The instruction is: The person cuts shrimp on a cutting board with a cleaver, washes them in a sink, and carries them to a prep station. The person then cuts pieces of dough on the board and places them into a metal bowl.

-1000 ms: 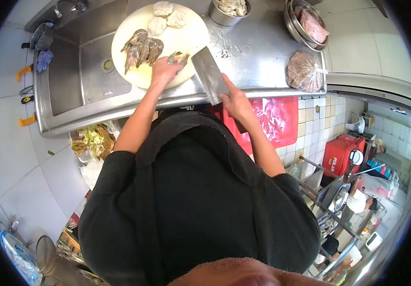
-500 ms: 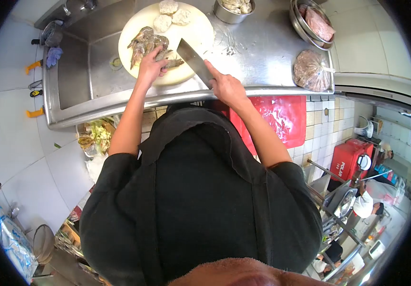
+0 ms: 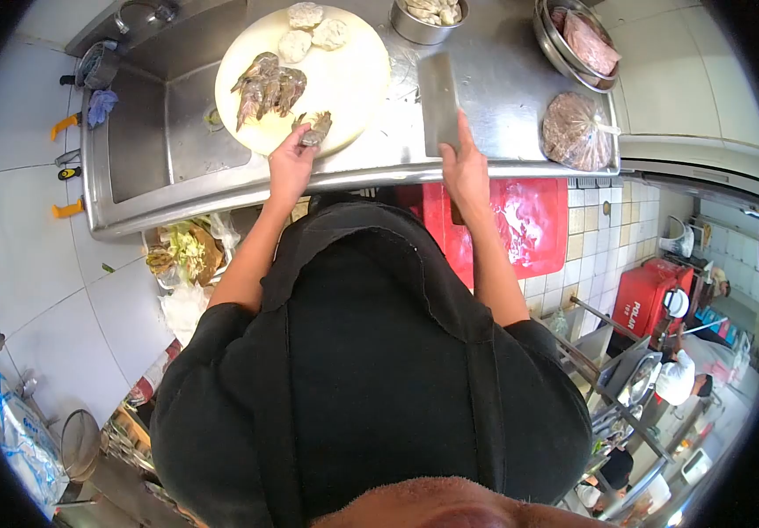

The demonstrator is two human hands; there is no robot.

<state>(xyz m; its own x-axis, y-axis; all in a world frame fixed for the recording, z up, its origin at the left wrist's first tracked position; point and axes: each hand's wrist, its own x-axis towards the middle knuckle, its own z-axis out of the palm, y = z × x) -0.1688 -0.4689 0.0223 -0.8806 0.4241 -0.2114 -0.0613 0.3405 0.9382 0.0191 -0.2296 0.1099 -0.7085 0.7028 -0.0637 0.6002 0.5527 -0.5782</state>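
Note:
Near the front edge of the round cream cutting board [image 3: 357,88], my left hand [image 3: 293,160] pinches a grey-brown shrimp [image 3: 315,131] between thumb and fingers. A pile of similar shrimp [image 3: 268,88] lies on the board's left half. Three pale, rough lumps [image 3: 295,46] sit at its far side. To the right of the board, my right hand [image 3: 465,167] grips a cleaver [image 3: 438,101] by its handle. The broad blade points away from me, over the steel counter and apart from the board.
A steel sink [image 3: 138,132] lies to the left. Behind the board stands a steel bowl of pale pieces [image 3: 428,26]. At the right are stacked bowls with pink meat [image 3: 589,48] and a tied plastic bag [image 3: 577,132]. A red lid or crate [image 3: 520,224] is below the counter edge.
My left hand has moved toward the board's front edge with a shrimp, away from the pile. My right hand has carried the cleaver right, off the board, turning its blade more upright in view.

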